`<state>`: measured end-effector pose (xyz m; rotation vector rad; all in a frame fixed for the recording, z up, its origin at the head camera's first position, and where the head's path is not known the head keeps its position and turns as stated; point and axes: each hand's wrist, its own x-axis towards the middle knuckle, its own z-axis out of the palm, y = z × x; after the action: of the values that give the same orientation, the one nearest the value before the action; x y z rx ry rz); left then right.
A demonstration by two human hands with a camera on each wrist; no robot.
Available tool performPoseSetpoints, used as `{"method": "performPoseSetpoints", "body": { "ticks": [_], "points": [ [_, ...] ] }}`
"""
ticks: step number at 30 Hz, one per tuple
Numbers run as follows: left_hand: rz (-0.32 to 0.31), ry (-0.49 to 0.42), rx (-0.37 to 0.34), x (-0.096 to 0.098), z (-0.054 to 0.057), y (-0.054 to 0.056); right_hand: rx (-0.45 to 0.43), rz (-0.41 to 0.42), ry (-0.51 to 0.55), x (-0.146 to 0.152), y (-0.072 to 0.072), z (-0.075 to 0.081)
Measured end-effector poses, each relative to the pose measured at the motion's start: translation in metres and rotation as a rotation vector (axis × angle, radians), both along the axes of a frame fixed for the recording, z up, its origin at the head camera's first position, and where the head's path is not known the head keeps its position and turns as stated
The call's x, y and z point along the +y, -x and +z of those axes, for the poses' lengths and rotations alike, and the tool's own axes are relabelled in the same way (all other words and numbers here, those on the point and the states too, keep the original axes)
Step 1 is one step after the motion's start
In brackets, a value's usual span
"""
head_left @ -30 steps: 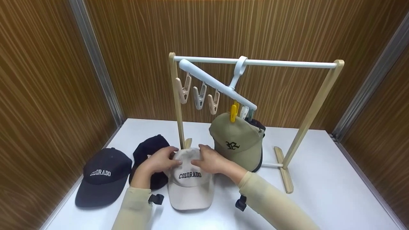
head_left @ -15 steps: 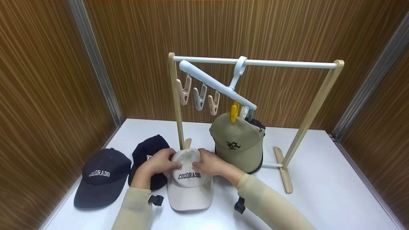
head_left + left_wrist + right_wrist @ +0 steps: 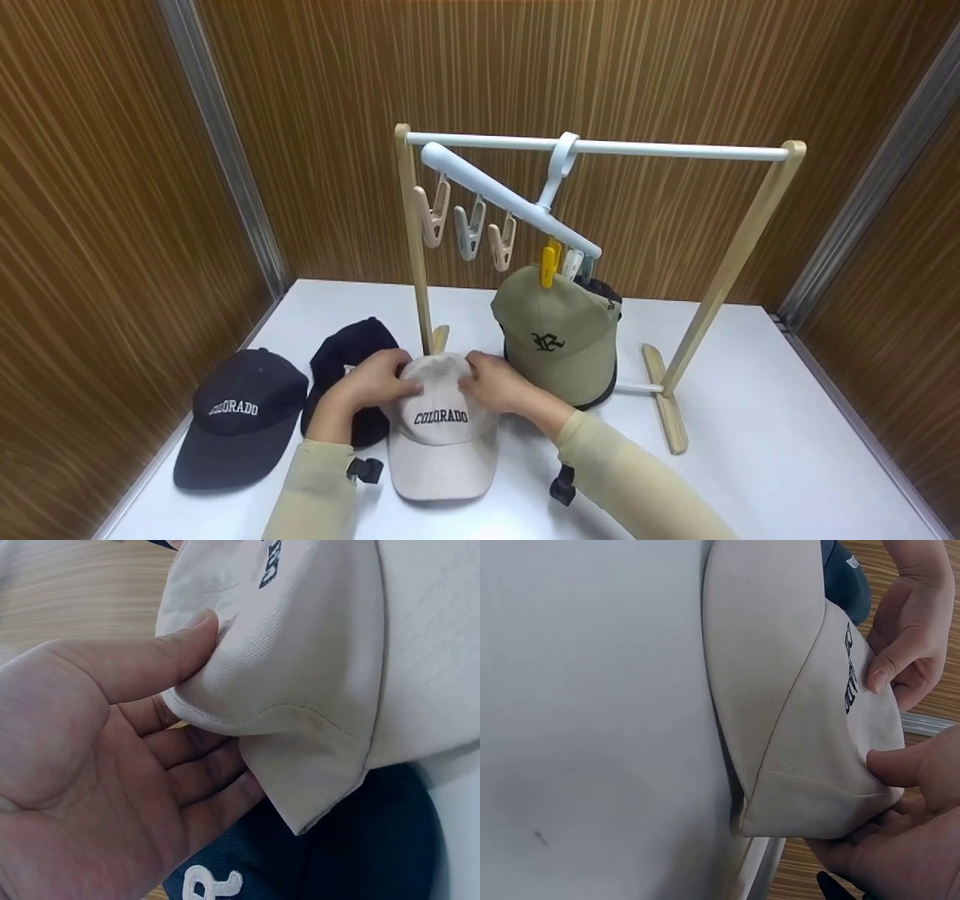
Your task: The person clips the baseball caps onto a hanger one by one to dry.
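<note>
A cream baseball cap (image 3: 442, 469) lettered COLORADO stands brim forward on the white table, between both hands. My left hand (image 3: 375, 381) pinches its left side; in the left wrist view the thumb presses the crown while the other fingers curl behind the fabric. On the opposite side my right hand (image 3: 499, 382) grips the crown, thumb in front and fingers behind, as the right wrist view shows. Partly hidden behind my left hand lies a navy cap (image 3: 352, 341) with a white letter. Farther left sits a dark COLORADO cap (image 3: 247, 405).
A wooden rack (image 3: 731, 277) with a white top bar carries a tilted white clip hanger (image 3: 495, 196). Several clothespins hang from it, and a yellow clothespin (image 3: 549, 266) holds an olive cap (image 3: 559, 337). Behind that cap another dark cap partly shows. Wood-patterned panels enclose the table.
The cream cap has shifted slightly toward the front and left, with both hands staying on its crown. The hanger and the other caps look the same.
</note>
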<state>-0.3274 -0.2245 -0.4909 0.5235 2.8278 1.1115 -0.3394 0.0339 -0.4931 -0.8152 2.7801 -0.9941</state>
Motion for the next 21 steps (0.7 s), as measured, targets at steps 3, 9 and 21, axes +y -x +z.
{"method": "performPoseSetpoints", "body": {
  "ticks": [3, 9, 21],
  "points": [
    [-0.006, -0.010, -0.001, -0.001, 0.001, -0.001, 0.008, 0.007, 0.023, 0.000, 0.000, -0.001],
    [-0.015, -0.039, -0.031, -0.002, 0.007, -0.005, -0.008, 0.015, 0.095, 0.002, 0.000, -0.001],
    [-0.095, -0.236, -0.106, -0.011, 0.014, -0.007, -0.161, 0.029, 0.317, 0.011, -0.004, 0.001]
  ]
}}
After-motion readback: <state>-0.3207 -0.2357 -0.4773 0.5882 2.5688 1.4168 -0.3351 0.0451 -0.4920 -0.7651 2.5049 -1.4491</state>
